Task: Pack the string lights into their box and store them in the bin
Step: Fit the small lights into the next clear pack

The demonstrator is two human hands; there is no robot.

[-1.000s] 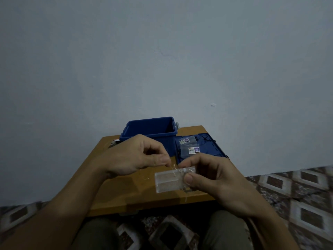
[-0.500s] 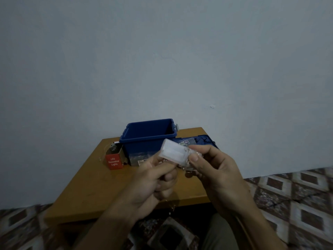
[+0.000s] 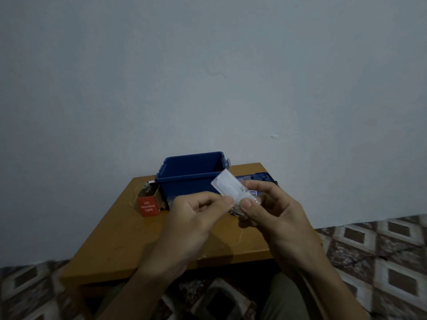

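string lights | pinched in right fingers | left fingers pinch lower end

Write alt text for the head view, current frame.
Two hands work above a wooden table: the right hand holds a clear battery pack, the left hand pinches its thin wire at the pack's lower end. Behind them stand an open blue bin and, to its left, an open red LED Decorative Lights box.

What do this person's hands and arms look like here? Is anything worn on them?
The left hand and right hand are bare: no gloves, rings or watch show. The forearms are uncovered too, with no sleeve in frame. The light is dim.
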